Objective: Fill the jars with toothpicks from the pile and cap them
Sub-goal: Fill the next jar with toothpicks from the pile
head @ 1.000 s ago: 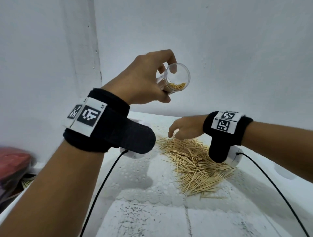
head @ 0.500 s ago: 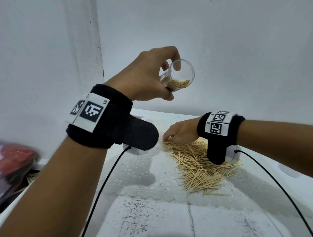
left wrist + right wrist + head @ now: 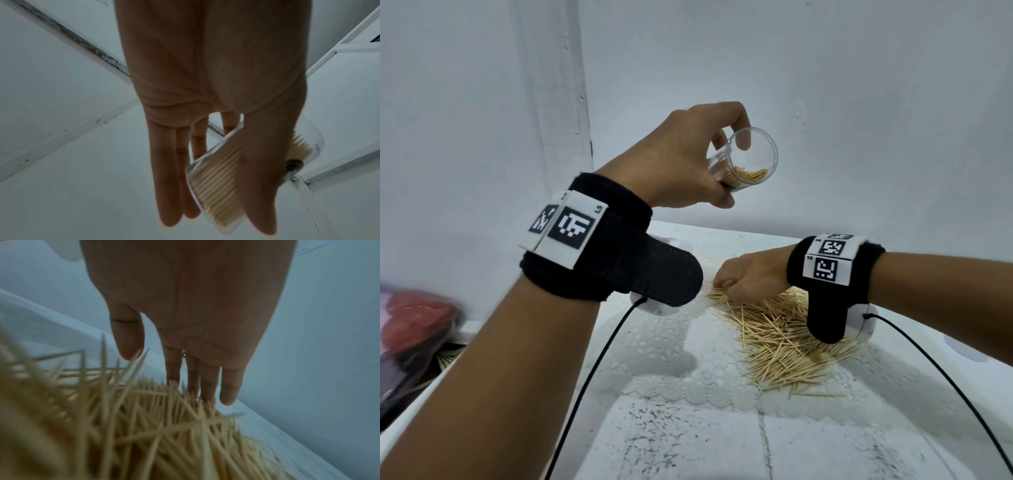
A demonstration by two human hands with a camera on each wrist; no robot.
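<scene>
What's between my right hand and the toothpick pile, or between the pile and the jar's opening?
Nothing visible. The right hand already has its fingertips on the far edge of the toothpick pile. The jar, held up and tilted in the left hand, has no cap, and its mouth faces open air.

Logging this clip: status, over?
Left hand holds tilted, part-filled jar. Right hand open on toothpick pile. No cap seen.
</scene>
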